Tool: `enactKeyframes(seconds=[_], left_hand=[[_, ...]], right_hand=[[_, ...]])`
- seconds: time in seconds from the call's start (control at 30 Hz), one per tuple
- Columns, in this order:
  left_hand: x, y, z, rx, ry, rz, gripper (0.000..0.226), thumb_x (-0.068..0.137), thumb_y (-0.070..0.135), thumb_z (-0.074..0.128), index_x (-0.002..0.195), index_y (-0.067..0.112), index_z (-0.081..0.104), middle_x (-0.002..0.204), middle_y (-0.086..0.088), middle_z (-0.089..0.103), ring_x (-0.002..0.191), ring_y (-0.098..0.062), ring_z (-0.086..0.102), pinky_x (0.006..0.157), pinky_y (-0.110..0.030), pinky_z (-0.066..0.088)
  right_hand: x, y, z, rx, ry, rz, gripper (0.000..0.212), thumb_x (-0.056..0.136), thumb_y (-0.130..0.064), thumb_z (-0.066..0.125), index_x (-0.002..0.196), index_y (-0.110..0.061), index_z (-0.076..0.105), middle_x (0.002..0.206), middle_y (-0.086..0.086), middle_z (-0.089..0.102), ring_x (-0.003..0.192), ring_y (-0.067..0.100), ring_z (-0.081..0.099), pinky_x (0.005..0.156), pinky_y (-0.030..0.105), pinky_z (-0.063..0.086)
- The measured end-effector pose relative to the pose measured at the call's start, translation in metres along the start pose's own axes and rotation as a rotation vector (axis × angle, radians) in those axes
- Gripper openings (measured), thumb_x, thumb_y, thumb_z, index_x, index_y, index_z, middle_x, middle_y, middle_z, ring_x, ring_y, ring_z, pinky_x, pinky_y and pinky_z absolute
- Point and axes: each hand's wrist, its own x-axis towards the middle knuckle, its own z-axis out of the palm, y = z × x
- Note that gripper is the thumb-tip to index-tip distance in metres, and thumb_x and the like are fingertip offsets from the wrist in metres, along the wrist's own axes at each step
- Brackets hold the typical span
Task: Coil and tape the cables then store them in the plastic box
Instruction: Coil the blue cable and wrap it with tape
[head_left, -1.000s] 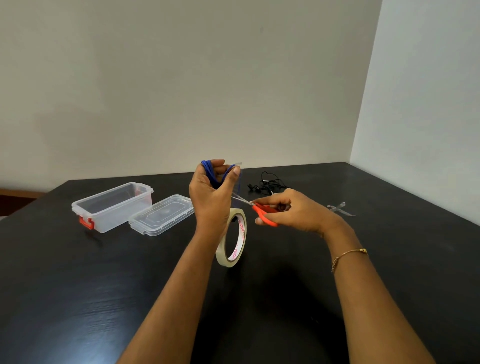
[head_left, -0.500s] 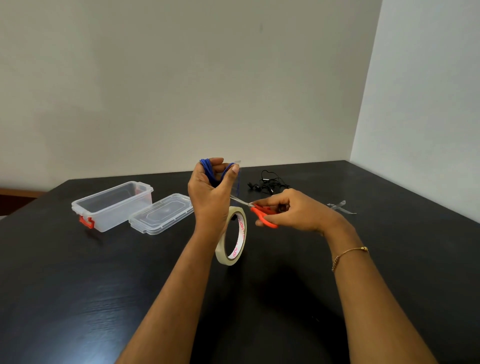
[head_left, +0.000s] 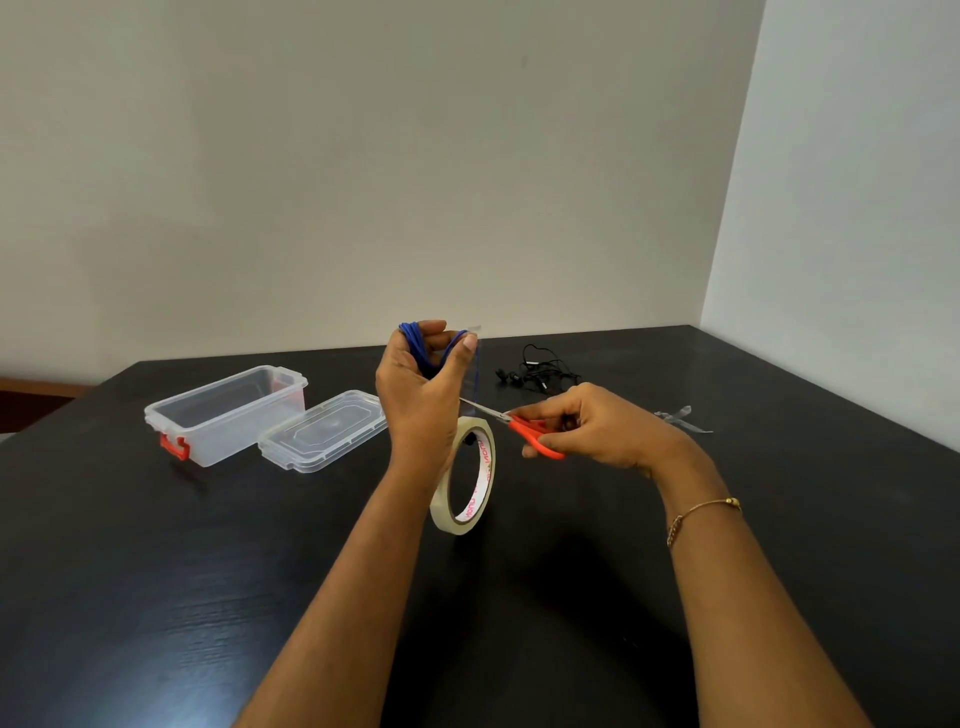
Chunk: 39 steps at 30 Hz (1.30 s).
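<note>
My left hand (head_left: 418, 392) grips a coiled blue cable (head_left: 415, 338) raised above the table, thumb pressing a strip of clear tape against it. The strip runs down to the tape roll (head_left: 464, 480), which hangs below my left hand. My right hand (head_left: 592, 423) holds red-handled scissors (head_left: 535, 436), their blades reaching left to the tape strip just under my left hand. A clear plastic box (head_left: 228, 413) with red latches stands open at the left, its lid (head_left: 322, 431) lying beside it. A tangled black earphone cable (head_left: 540, 371) lies on the table behind my hands.
Everything sits on a black table (head_left: 156, 597) in a corner between two pale walls. A scrap of clear tape (head_left: 680, 418) lies to the right of my right hand.
Almost nothing moved: both hands stay in place, with the scissors still at the tape strip below my left hand.
</note>
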Motion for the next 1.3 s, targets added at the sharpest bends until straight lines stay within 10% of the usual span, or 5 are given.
enactKeyframes(seconds=[0.5, 0.67, 1.1, 1.3], left_hand=[[0.0006, -0.0025, 0.0011, 0.004, 0.027, -0.009, 0.025, 0.081, 0.009, 0.066, 0.101, 0.017, 0.053, 0.084, 0.006, 0.060, 0.080, -0.006, 0.062, 0.075, -0.009, 0.051], [0.0001, -0.0018, 0.0013, 0.030, 0.033, 0.004, 0.026, 0.081, 0.011, 0.066, 0.102, 0.015, 0.052, 0.083, 0.008, 0.059, 0.075, 0.001, 0.062, 0.074, -0.006, 0.049], [-0.0019, -0.0003, 0.0025, 0.043, 0.012, 0.020, 0.026, 0.081, 0.010, 0.065, 0.102, 0.015, 0.052, 0.083, 0.008, 0.059, 0.075, 0.000, 0.062, 0.075, -0.008, 0.051], [-0.0019, -0.0018, 0.0020, 0.034, 0.015, 0.027, 0.025, 0.081, 0.010, 0.065, 0.101, 0.016, 0.052, 0.083, 0.008, 0.059, 0.072, 0.008, 0.061, 0.073, -0.007, 0.049]], right_hand=[[-0.0025, 0.0028, -0.0035, -0.013, 0.022, 0.013, 0.035, 0.084, -0.011, 0.062, 0.119, -0.014, 0.061, 0.078, -0.013, 0.056, 0.074, 0.005, 0.050, 0.057, 0.006, 0.041], [-0.0002, 0.0066, -0.0014, 0.033, 0.029, 0.023, 0.036, 0.082, -0.017, 0.065, 0.118, -0.018, 0.062, 0.090, 0.012, 0.064, 0.080, 0.011, 0.052, 0.067, 0.018, 0.041], [-0.0005, 0.0016, 0.0013, 0.076, 0.001, -0.022, 0.037, 0.081, -0.020, 0.067, 0.118, -0.017, 0.061, 0.085, -0.017, 0.063, 0.079, -0.009, 0.059, 0.064, 0.005, 0.043], [-0.0067, 0.0076, -0.0084, 0.023, -0.004, 0.026, 0.034, 0.080, -0.023, 0.068, 0.114, -0.024, 0.061, 0.098, 0.011, 0.063, 0.085, 0.013, 0.054, 0.074, 0.021, 0.046]])
